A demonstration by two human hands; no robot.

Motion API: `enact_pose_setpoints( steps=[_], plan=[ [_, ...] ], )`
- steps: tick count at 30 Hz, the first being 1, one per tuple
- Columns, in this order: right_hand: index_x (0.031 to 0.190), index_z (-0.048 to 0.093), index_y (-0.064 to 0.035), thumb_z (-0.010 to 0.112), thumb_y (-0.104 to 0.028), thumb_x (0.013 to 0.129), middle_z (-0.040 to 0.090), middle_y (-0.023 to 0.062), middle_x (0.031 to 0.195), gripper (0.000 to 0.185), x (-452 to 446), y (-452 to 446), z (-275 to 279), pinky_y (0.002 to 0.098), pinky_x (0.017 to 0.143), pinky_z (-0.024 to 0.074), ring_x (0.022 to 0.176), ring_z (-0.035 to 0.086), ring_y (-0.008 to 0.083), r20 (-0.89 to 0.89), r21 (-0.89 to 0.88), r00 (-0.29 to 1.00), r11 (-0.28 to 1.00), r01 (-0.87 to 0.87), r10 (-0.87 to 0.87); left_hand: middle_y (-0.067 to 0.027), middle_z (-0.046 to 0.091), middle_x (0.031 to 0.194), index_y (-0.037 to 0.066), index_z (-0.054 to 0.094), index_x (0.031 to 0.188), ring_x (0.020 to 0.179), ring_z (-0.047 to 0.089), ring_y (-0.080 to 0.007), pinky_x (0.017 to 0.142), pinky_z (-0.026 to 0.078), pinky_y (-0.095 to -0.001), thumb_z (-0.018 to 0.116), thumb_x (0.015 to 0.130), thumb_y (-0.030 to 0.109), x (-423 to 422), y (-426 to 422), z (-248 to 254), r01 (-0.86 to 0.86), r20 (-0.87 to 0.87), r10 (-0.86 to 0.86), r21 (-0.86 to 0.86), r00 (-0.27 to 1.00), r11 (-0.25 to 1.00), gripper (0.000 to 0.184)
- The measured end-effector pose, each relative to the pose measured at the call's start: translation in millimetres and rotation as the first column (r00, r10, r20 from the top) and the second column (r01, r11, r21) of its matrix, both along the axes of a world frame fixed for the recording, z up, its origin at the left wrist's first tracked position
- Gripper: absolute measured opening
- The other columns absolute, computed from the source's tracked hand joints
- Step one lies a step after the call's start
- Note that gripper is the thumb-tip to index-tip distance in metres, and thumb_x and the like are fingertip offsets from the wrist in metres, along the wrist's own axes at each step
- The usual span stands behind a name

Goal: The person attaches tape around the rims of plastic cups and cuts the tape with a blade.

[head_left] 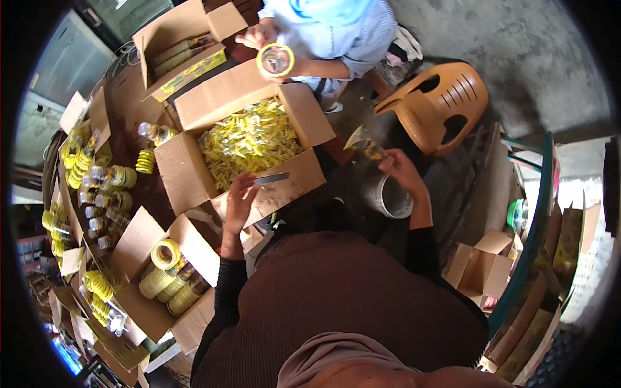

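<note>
My left hand (239, 202) is at the near edge of a large cardboard box (187, 165), its fingers closed on a flat grey strip (273, 178) that looks like a blade. Inside the box lies a heap of small yellow packets (252, 139). To the right, my right hand (402, 171) pinches a yellow and black plastic packet (364, 143), held up above the dark floor. A white bucket (396, 197) stands just below that hand, partly hidden by my forearm.
Across from me, a person in light blue (330, 39) holds a round clear container with a yellow rim (275, 59). An orange plastic chair (440, 107) stands at right. Open cartons (139, 239) and several clear jars (107, 194) fill the left side. A smaller carton (482, 268) sits at right.
</note>
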State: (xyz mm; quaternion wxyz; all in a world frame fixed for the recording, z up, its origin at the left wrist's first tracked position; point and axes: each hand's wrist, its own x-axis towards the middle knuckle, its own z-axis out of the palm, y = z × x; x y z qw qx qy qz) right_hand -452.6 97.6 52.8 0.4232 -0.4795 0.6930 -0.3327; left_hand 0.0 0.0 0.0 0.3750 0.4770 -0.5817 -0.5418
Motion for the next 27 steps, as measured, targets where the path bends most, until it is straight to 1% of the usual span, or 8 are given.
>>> enact_pose_setpoints(
  steps=[3, 5, 9, 11, 15, 25, 26, 27],
  plan=[
    [0.121, 0.049, -0.0049, 0.071, -0.023, 0.086, 0.064, 0.0113, 0.102, 0.045, -54.7, 29.2, -16.2, 0.0282, 0.068, 0.0511, 0.074, 0.067, 0.0208, 0.317, -0.048, 0.918, 0.962, 0.267, -0.239, -0.0126, 0.062, 0.113, 0.0, 0.051, 0.125, 0.103, 0.059, -0.0192, 0.09, 0.047, -0.0319, 0.061, 0.093, 0.014, -8.3, -1.8, 17.9, -0.029, 0.042, 0.029, 0.001, 0.999, 1.0, 0.037],
    [0.116, 0.053, -0.0064, 0.075, -0.026, 0.08, 0.064, 0.0134, 0.096, 0.047, -112.9, 56.1, -49.0, 0.034, 0.077, 0.0528, 0.091, 0.066, 0.0227, -0.629, 0.171, 0.735, 0.878, 0.447, -0.251, -0.0135, 0.062, 0.112, -0.001, 0.051, 0.124, 0.103, 0.059, -0.0197, 0.09, 0.048, -0.0318, 0.061, 0.093, 0.014, -23.0, -0.7, 10.4, -0.045, 0.024, 0.045, -0.026, 0.999, 0.999, 0.036],
    [0.109, 0.054, -0.0056, 0.075, -0.027, 0.078, 0.066, 0.0209, 0.096, 0.044, -181.9, 101.1, -77.4, 0.0422, 0.078, 0.052, 0.095, 0.065, 0.0372, -0.388, 0.226, 0.694, 0.667, 0.71, -0.607, -0.0139, 0.062, 0.114, -0.001, 0.051, 0.125, 0.102, 0.06, -0.019, 0.09, 0.048, -0.0313, 0.061, 0.093, 0.014, -56.8, 13.9, 31.4, -0.068, 0.052, 0.07, -0.037, 0.996, 0.997, 0.036],
    [0.11, 0.054, -0.0053, 0.076, -0.028, 0.078, 0.067, 0.0216, 0.096, 0.045, -215.8, 130.5, -97.9, 0.0427, 0.07, 0.0539, 0.085, 0.066, 0.0391, -0.865, 0.128, 0.475, 0.841, 0.525, -0.165, -0.0134, 0.062, 0.114, -0.001, 0.051, 0.125, 0.101, 0.06, -0.0181, 0.089, 0.047, -0.0301, 0.061, 0.093, 0.014, -72.1, 20.9, 21.5, -0.059, 0.005, 0.059, 0.002, 0.998, 0.998, 0.037],
    [0.115, 0.055, -0.0006, 0.074, -0.037, 0.081, 0.066, 0.019, 0.098, 0.054, -250.9, 151.2, -64.0, 0.0358, 0.057, 0.0538, 0.064, 0.067, 0.0234, -0.415, 0.29, 0.741, 0.696, 0.657, -0.527, -0.0129, 0.062, 0.115, 0.0, 0.051, 0.127, 0.101, 0.06, -0.0161, 0.086, 0.047, -0.0285, 0.061, 0.094, 0.014, -109.0, 34.4, 11.0, -0.036, 0.046, 0.036, -0.013, 0.998, 0.999, 0.037],
    [0.113, 0.059, -0.0039, 0.074, -0.038, 0.081, 0.066, 0.0147, 0.093, 0.049, -351.3, 206.1, -71.7, 0.0327, 0.058, 0.0538, 0.075, 0.067, 0.0192, -0.164, 0.484, 0.748, 0.608, 0.629, -0.643, -0.0128, 0.064, 0.114, 0.002, 0.052, 0.126, 0.101, 0.062, -0.0183, 0.087, 0.049, -0.0311, 0.06, 0.094, 0.012, -196.0, 64.2, 31.1, 0.083, 0.149, -0.078, -0.033, 0.986, 0.996, 0.035],
    [0.113, 0.059, -0.0039, 0.074, -0.038, 0.081, 0.066, 0.0147, 0.093, 0.049, -360.4, 214.2, -76.4, 0.0327, 0.058, 0.0538, 0.075, 0.067, 0.0192, -0.164, 0.487, 0.748, 0.607, 0.628, -0.643, -0.0128, 0.064, 0.114, 0.002, 0.052, 0.126, 0.101, 0.062, -0.0183, 0.087, 0.049, -0.0311, 0.06, 0.094, 0.012, -202.5, 70.5, 29.8, 0.083, 0.151, -0.078, -0.03, 0.985, 0.996, 0.035],
    [0.111, 0.061, -0.0044, 0.073, -0.038, 0.081, 0.067, 0.0135, 0.095, 0.046, -352.7, 211.1, -58.8, 0.0335, 0.062, 0.0544, 0.078, 0.067, 0.0197, -0.587, 0.547, 0.758, 0.552, 0.629, -0.283, -0.0129, 0.063, 0.114, 0.002, 0.052, 0.126, 0.101, 0.062, -0.0184, 0.087, 0.049, -0.0313, 0.06, 0.093, 0.012, -210.2, 76.5, 29.6, 0.087, 0.148, -0.082, -0.026, 0.986, 0.996, 0.035]
  ],
)
